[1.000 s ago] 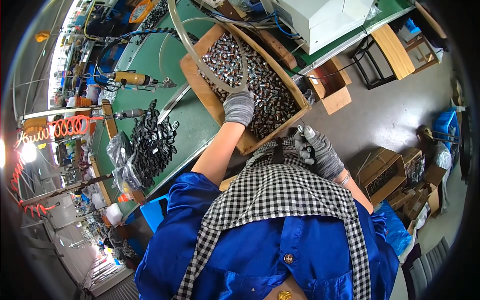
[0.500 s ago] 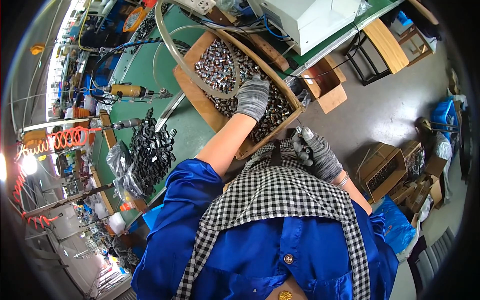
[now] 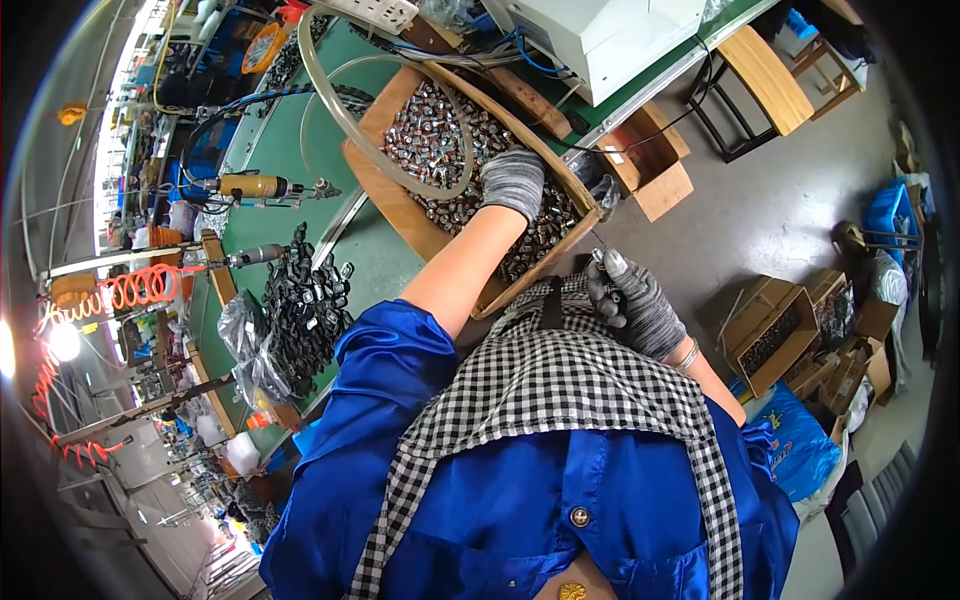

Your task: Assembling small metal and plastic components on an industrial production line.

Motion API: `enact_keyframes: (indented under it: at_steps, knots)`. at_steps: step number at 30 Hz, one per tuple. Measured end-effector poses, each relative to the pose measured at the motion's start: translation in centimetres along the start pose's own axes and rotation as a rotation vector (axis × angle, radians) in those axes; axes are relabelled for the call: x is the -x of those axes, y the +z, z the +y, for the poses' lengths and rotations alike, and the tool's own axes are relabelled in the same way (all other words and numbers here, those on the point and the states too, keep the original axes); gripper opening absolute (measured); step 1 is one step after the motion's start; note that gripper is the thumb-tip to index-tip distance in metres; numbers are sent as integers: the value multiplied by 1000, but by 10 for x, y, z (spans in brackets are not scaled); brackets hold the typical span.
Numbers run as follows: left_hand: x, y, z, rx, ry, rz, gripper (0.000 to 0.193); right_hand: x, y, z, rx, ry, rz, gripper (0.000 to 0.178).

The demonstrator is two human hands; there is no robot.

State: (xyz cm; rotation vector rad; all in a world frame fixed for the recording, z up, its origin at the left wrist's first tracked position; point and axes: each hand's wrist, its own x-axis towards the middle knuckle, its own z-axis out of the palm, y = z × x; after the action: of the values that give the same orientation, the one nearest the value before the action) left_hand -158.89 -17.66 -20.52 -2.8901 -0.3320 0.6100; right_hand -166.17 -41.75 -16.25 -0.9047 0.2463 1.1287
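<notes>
My left hand (image 3: 513,183), in a grey knit glove, reaches into a wooden box (image 3: 408,222) with its back turned up. Its fingers dip among small shiny metal parts (image 3: 430,130) heaped in the box, so their grip is hidden. Beyond the box's near right corner, my right hand (image 3: 640,305), gloved alike, is closed in front of my checkered apron (image 3: 550,385). A thin metal rod (image 3: 598,243) pokes up between its thumb and finger; its lower part is hidden in the glove.
A clear hose (image 3: 345,115) loops over the box. Left on the green bench lie a pile of black parts (image 3: 305,315) and a yellow power driver (image 3: 255,186). A white machine (image 3: 610,45) stands beyond. Cardboard boxes (image 3: 770,330) sit on the floor at right.
My left hand has shifted slightly right within the box, its fingers now more curled and less visible. The right hand stays almost still with the rod.
</notes>
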Motion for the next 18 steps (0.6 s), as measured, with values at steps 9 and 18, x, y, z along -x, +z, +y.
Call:
enact_keyframes:
  at_steps: [9,18]
  knots:
    - [10,5,-17,221,-88,119,20,3,3,-1,-24,10,-15,40]
    - [129,-36,-15,1759,99,-343,14,-5,16,-7,123,-49,24,39]
